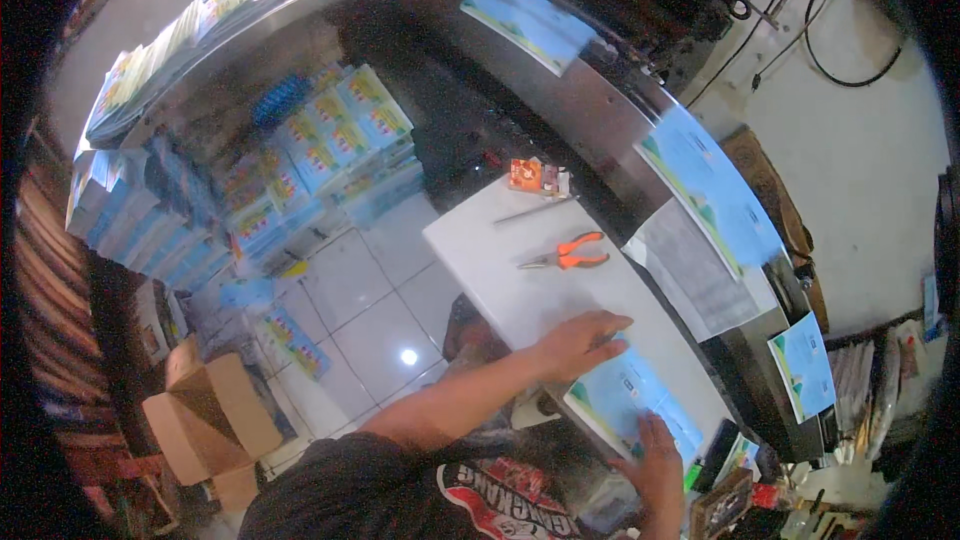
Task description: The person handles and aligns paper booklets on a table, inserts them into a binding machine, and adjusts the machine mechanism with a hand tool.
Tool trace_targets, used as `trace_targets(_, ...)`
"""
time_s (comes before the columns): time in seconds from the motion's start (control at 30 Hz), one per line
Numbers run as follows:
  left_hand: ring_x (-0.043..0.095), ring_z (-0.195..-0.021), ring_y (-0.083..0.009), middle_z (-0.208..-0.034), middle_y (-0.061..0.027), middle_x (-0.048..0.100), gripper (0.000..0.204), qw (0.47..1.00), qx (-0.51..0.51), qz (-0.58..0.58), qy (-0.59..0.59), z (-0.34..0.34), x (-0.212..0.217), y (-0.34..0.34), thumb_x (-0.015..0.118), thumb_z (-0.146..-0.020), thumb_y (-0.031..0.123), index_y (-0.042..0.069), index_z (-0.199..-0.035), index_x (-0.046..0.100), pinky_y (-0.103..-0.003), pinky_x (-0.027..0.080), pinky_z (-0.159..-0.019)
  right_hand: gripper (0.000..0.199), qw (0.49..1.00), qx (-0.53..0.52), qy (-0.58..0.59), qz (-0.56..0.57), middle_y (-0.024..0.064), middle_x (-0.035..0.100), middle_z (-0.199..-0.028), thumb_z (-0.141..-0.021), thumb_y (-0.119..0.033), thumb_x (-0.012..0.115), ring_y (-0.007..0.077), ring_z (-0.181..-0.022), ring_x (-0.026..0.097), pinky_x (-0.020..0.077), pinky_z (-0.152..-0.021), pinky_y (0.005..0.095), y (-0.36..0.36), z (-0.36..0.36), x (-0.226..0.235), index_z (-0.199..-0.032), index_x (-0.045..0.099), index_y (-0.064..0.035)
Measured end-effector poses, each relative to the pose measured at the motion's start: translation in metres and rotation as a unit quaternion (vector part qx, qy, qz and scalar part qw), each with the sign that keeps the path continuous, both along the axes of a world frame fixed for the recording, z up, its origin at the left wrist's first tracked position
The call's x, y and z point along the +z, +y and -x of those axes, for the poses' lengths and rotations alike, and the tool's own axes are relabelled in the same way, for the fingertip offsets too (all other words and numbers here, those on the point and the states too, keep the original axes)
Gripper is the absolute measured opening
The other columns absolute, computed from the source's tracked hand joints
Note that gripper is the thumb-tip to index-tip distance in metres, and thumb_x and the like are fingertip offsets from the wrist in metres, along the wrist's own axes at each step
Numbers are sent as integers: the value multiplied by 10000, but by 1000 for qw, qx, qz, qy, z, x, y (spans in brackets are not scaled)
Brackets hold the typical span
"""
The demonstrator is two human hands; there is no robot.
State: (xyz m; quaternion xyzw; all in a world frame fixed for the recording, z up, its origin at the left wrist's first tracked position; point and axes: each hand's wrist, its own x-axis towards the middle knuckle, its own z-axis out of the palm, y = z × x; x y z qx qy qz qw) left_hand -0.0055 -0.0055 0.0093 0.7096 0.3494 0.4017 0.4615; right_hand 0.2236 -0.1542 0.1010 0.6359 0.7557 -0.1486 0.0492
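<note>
Blue printed sheets (632,389) lie flat on the white table (480,238), between and under the two hands, near its right-hand end; can't tell if it's a thin stack or just a few pieces. Left hand (583,347) is at the far end, thumb and fingertips a bit apart over the edge; can't tell if anything is pinched, underside hidden. Right hand (655,467) rests on the near end, fingers flat, thumb spread off to the side, not clamped on anything visible. Handling, my guess: light, bendy paper or thin card, smooth face, so pieces likely slide over each other; creases and dog-ears easily, won't shatter. Best hold: both short ends, thumb on top, fingers underneath, or flat palms to keep the edges square; avoid pinching a lone corner. Pliers (570,253) with orange handles lie farther up the table, well apart from the sheets.
</note>
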Motion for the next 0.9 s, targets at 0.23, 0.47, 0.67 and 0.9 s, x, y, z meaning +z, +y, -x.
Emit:
trace_targets(0.23, 507, -1168, -328, -1271, -193, 523, 524, 1000, -3, 19, 9, 7, 9, -1, 486, -943, 417, 47, -1314, 486, -399, 393, -1010, 280, 985, -170, 7, -12, 210, 666, -1004, -837, -148, 569, 356, -894, 649, 504, -794, 419, 40, -59, 74, -1082, 651, -41)
trace_targets(0.47, 498, -1175, -348, -1263, -200, 521, 520, 999, -25, 33, 16, 4, 10, 1, 468, -949, 403, 40, -1322, 475, -407, 373, -1027, 425, 765, -121, -177, -607, 147, 538, -1333, -940, 0, 358, 227, -1211, 521, 409, -1011, 351, 85, -219, 139, -1331, 516, -51)
trace_targets(0.67, 524, -1129, -335, -1215, -196, 541, 506, 998, -19, 35, 39, 3, 10, 2, 480, -949, 375, 22, -1311, 479, -408, 393, -999, 436, 897, -199, -204, -338, 149, 494, -1376, -930, -52, 415, 296, -1273, 468, 403, -1018, 378, 114, -282, 55, -1362, 468, -51)
trace_targets(0.9, 538, -1098, -332, -1160, -197, 562, 491, 1000, -14, 13, 20, 0, 11, -2, 500, -942, 358, 12, -1290, 498, -402, 409, -976, 445, 906, -260, 24, -334, 168, 520, -1340, -922, -154, 519, 338, -1226, 497, 398, -1023, 383, 75, -293, 4, -1354, 473, -55)
